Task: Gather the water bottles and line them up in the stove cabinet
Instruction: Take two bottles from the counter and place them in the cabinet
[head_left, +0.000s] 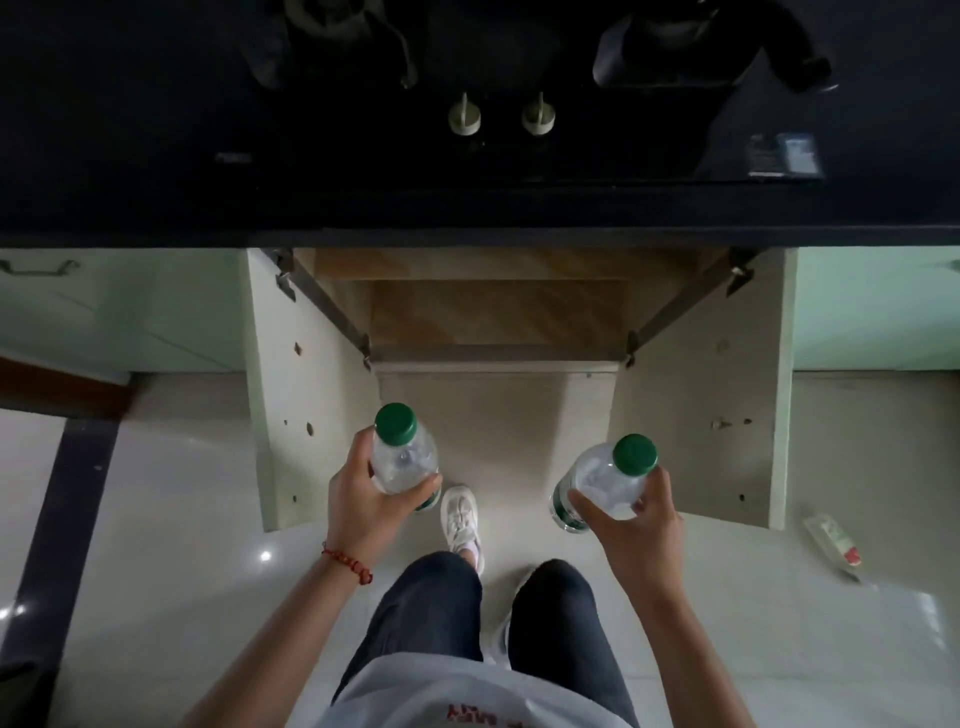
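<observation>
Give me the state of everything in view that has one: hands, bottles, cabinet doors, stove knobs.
left hand: closed around the left bottle.
right hand: closed around the right bottle.
left bottle: capped, held roughly upright above the floor.
right bottle: capped, held tilted.
stove cabinet: both doors swung open; no bottles visible on the shelf.
stove knobs: position unreadable.

open cabinet (498, 312) below stove (498, 104), carton (834, 538) on floor (182, 519) right
</observation>
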